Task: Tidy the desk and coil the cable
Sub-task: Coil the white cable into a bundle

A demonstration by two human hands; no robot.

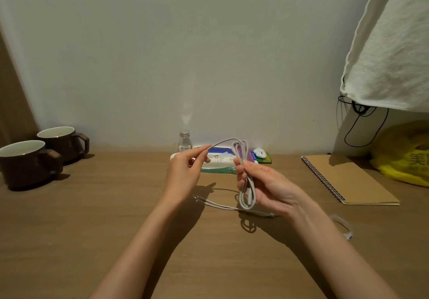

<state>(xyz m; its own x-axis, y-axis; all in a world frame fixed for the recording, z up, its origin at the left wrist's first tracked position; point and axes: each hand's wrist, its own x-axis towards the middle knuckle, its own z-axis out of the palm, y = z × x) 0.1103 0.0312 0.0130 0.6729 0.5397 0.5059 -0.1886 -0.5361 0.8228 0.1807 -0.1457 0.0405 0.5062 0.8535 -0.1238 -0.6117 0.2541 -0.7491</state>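
1. At the centre of the frame I saw the cable (246,196) gathered into long loops above the desk (92,217). Its loose tail lay on the wood just below the hands.
2. The right hand (267,185) gripped the bundle at its middle, fingers curled round the strands. I judged this was to stop the loops springing apart.
3. The left hand (185,171) pinched the free strand between thumb and fingertips, up and to the left of the bundle, likely to lead the next turn over.
4. Both forearms rose from the bottom edge, wrists lifted off the desk, palms turned towards each other.
5. Two mugs (27,161) at mid-left and a notebook (348,180) at mid-right sat well apart from the work. With the tail still loose, I judged the coiling only partly done.
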